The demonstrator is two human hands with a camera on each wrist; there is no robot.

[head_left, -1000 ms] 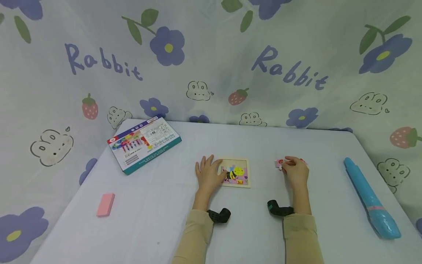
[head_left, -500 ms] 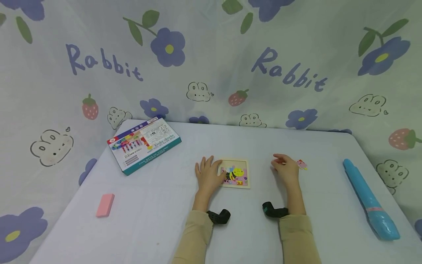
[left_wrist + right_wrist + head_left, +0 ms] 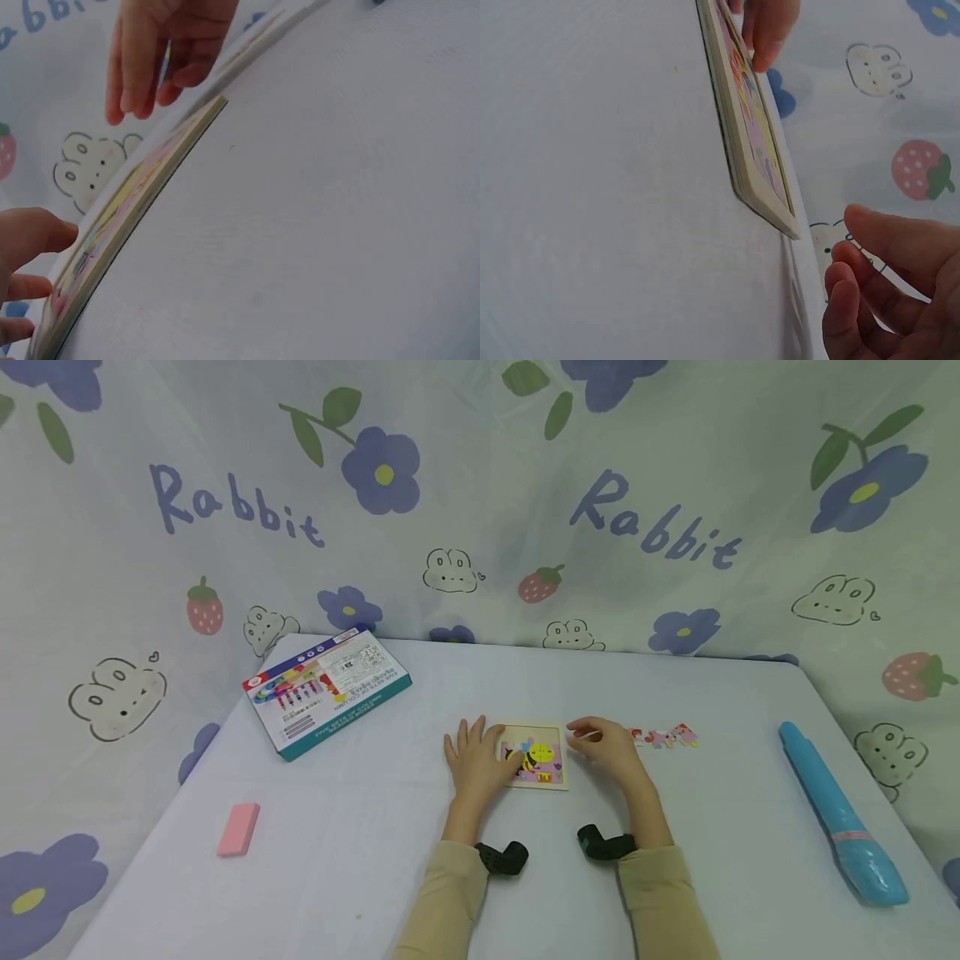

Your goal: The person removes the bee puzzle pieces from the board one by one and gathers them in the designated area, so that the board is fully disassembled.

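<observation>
A small wooden puzzle board (image 3: 553,770) with a bee picture lies at the table's middle. My left hand (image 3: 475,762) rests flat on its left edge with the fingers spread. My right hand (image 3: 609,753) hovers just right of the board and pinches a thin pale puzzle piece (image 3: 584,736) between thumb and finger. Several loose puzzle pieces (image 3: 664,737) lie in a row further right. The right wrist view shows the board (image 3: 751,157) edge-on with my right hand's curled fingers (image 3: 877,300) near its corner. In the left wrist view, my left fingertips (image 3: 34,236) touch the board (image 3: 139,199).
A crayon box (image 3: 326,687) lies at the back left and a pink eraser (image 3: 238,829) at the front left. A long blue pen-shaped case (image 3: 840,814) lies along the right edge. A printed curtain hangs behind the table (image 3: 360,860).
My right hand has moved left from the loose pieces to the board's right edge, carrying one piece. The row of pieces is now uncovered. The left hand has stayed put.
</observation>
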